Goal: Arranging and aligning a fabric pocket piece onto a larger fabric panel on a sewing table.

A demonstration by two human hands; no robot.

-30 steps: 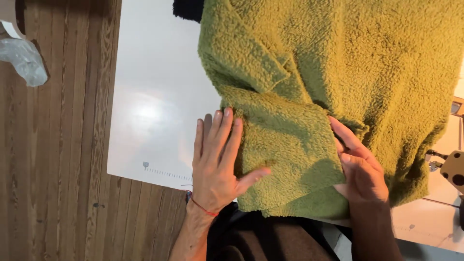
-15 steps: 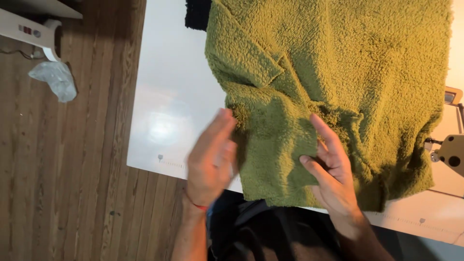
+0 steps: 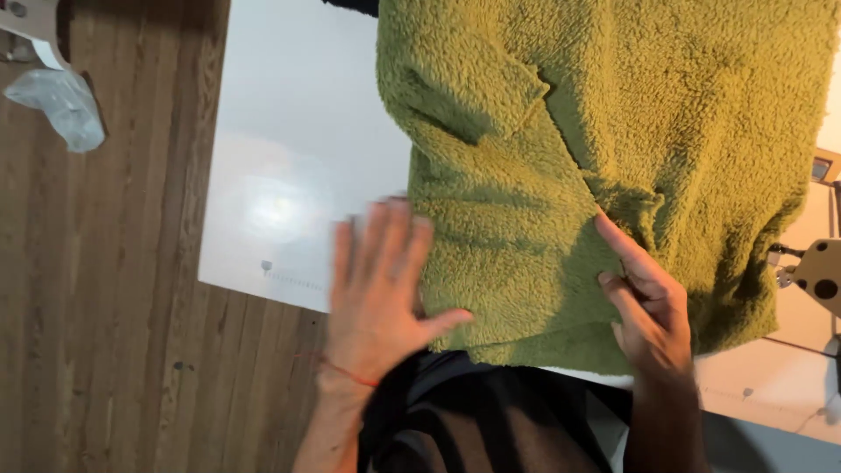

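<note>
A thick olive-green fleece garment (image 3: pixel 613 149) lies spread over a white table (image 3: pixel 289 166), with a folded flap near its middle. My left hand (image 3: pixel 381 289) hovers flat with fingers spread at the garment's left edge, slightly blurred, a thin red string around its wrist. My right hand (image 3: pixel 644 307) rests on the lower right part of the fleece, its fingers extended and pressing a fold. Neither hand grips anything.
Dark wooden floor (image 3: pixel 105 307) runs along the left. A crumpled clear plastic bag (image 3: pixel 61 105) lies on it at the top left. Part of a cream-coloured machine (image 3: pixel 819 276) shows at the right edge. My dark clothing (image 3: pixel 491 420) fills the bottom.
My left hand lifted off the fleece and moved left to its edge. My right hand slid up along the fold. The view shifted, bringing more floor into sight.
</note>
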